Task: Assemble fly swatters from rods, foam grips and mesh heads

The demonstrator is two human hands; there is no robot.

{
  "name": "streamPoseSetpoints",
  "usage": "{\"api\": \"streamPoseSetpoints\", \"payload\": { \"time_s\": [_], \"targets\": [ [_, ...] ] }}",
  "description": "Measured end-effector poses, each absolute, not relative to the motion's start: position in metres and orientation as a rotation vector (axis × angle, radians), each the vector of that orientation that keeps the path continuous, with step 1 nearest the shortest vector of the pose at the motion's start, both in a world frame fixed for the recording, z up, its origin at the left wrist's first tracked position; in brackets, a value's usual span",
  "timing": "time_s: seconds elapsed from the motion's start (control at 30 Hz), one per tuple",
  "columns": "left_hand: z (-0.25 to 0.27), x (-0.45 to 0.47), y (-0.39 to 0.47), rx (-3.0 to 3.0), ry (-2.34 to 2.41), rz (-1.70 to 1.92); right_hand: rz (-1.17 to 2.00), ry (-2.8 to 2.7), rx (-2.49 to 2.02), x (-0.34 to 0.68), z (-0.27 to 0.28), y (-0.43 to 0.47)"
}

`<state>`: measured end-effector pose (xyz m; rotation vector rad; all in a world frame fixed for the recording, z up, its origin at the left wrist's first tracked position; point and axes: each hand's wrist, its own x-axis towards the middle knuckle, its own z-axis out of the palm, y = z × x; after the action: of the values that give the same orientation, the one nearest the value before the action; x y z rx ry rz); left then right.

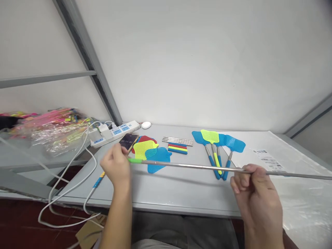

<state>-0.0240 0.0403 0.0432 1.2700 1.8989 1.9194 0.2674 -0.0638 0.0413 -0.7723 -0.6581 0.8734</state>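
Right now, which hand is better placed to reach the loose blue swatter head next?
Probably left: the left hand is nearer the blue head than the right hand, though both hold the green-ended rod.

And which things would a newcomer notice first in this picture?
The long metal rod crosses the foreground, its green end in the left hand, the right hand gripping further along. Behind it, four fly swatters lie right of centre, and loose red, yellow and blue swatter heads left of centre.
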Motion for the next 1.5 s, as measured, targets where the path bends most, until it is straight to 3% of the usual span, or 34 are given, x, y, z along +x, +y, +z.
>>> {"api": "streamPoseSetpoints", "payload": {
  "time_s": [0.2, 0.33, 0.57, 0.8, 1.0, 1.23, 1.5],
  "targets": [
    [0.012, -0.007, 0.002, 1.337, 1.745, 1.626, 1.052, -0.752, -0.777, 0.235, 0.029, -0.065],
    [0.014, 0.013, -0.014, 1.366, 1.661, 1.528, 1.001, -0.697, -0.776, 0.232, 0.028, -0.061],
    [0.02, 0.06, -0.036, 1.53, 1.547, 1.389, 1.237, -0.768, -0.743, 0.204, 0.012, -0.049],
    [0.013, 0.036, -0.019, 1.895, 1.304, 1.13, 1.238, -0.817, -0.862, 0.233, 0.007, -0.044],
    [0.006, -0.015, -0.008, 1.965, 1.555, 1.292, 1.114, -0.408, -0.742, 0.276, 0.014, -0.039],
    [0.002, -0.028, -0.007, 1.779, 1.935, 1.303, 1.055, -0.369, -0.711, 0.252, 0.011, -0.038],
    [0.009, 0.01, -0.023, 1.722, 1.749, 1.159, 1.11, -0.582, -0.824, 0.187, -0.005, -0.041]
  ]
}}
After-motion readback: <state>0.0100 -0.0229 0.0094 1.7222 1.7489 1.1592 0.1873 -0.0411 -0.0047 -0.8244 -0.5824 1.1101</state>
